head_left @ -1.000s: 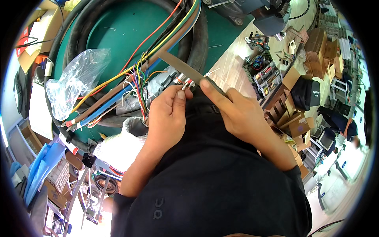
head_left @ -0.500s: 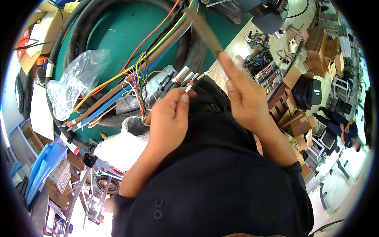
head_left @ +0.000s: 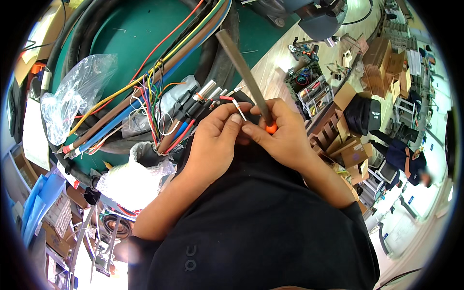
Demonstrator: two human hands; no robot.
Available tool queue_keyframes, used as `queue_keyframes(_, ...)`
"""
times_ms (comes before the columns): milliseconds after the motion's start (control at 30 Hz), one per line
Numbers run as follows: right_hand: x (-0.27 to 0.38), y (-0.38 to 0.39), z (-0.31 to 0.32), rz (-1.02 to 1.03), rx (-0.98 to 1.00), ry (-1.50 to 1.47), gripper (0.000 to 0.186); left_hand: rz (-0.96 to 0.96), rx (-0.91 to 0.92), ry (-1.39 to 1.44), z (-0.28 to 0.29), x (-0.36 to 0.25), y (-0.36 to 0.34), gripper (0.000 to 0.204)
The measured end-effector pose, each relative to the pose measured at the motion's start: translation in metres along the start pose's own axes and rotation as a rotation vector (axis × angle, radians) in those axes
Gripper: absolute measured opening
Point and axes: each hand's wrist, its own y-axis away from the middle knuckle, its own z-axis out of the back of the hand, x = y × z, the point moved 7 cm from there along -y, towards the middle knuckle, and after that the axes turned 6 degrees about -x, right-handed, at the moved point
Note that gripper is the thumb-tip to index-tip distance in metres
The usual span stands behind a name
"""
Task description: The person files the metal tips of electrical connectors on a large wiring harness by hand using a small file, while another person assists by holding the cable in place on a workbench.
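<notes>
A person in a black shirt handles a small metal pin on the end of a red wire, directly before the chest. The left hand pinches the pin, its grip drawn tight between thumb and forefinger, the tip angled toward five o'clock. The right hand curls its grip around a flat file near the orange handle, blade raised toward eleven o'clock (whether the right thumb touches the pin cannot be told). Good filing likely calls for a firm hold close to the tip, light, even strokes laid flat on metal, and an edge kept off fingertips and insulation.

From the hands, metal-tipped connectors cluster at ten o'clock. Beyond them, a thick black cable coils over the green surface, with a clear plastic bag at nine and bubble wrap at eight. Across the room, a dark case sits at three, cardboard boxes toward four, and another person between those hours.
</notes>
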Motion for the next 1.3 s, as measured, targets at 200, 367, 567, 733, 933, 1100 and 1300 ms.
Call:
queue_keyframes(200, 0.006, -0.006, -0.009, 0.100, -0.054, -0.004, 0.027, 0.032, -0.055, -0.229, 0.009, -0.005, 0.007, 0.028)
queue_keyframes(367, 0.003, -0.014, -0.004, 0.081, -0.129, -0.001, 0.022, -0.722, -0.544, -1.236, 0.037, -0.053, 0.045, 0.065)
queue_keyframes(567, 0.014, -0.023, 0.000, 0.184, -0.145, 0.006, 0.020, -0.646, -0.572, -1.506, 0.068, -0.021, 0.032, 0.069)
queue_keyframes(733, 0.039, -0.034, 0.009, 0.185, -0.087, -0.158, 0.018, -0.782, -0.606, -1.456, 0.066, -0.062, 0.062, 0.062)
queue_keyframes(933, 0.040, -0.102, 0.000, 0.265, -0.057, -0.117, 0.022, -0.720, -0.630, -1.430, 0.079, -0.072, 0.021, 0.063)
queue_keyframes(1100, 0.038, -0.125, -0.006, 0.056, 0.214, -0.382, 0.020, -0.586, -0.777, -1.450, 0.076, -0.065, 0.025, 0.091)
queue_keyframes(1300, 0.059, -0.142, -0.011, 0.140, 0.424, -0.338, 0.020, -0.801, -0.898, -1.136, 0.039, -0.098, 0.021, 0.067)
